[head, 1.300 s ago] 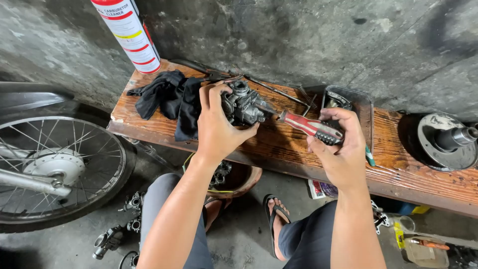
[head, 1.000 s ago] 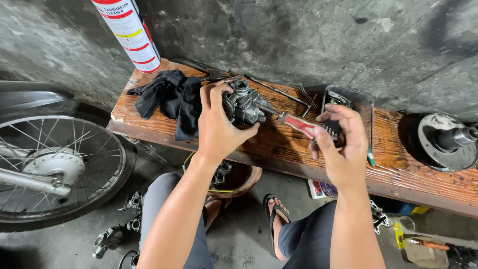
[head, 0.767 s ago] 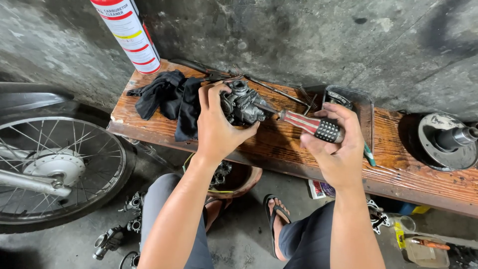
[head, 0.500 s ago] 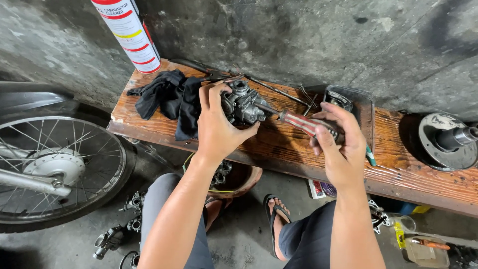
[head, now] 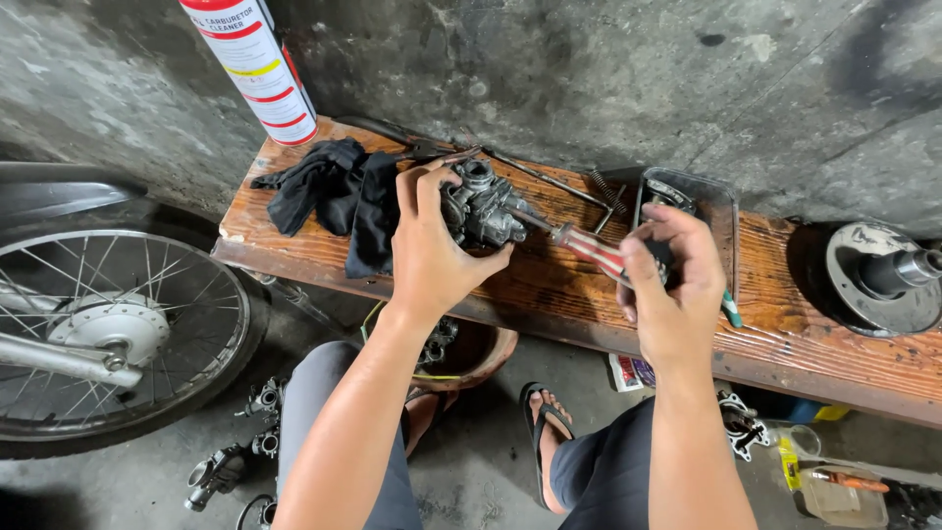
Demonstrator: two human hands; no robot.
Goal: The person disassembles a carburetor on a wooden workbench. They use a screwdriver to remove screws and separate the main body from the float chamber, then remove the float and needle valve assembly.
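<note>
Grey carburetor (head: 479, 208) on the wooden worktop (head: 549, 285), gripped in left hand (head: 432, 250), fingers wrapped round its body. Red-handled screwdriver (head: 589, 247) with tip at its side, held in right hand (head: 672, 285), fingers closed on the handle. Body whole, seemingly early in the work. Black rag (head: 339, 196) beside; spray can (head: 250, 59) behind; parts tray (head: 721, 211) right.
</note>
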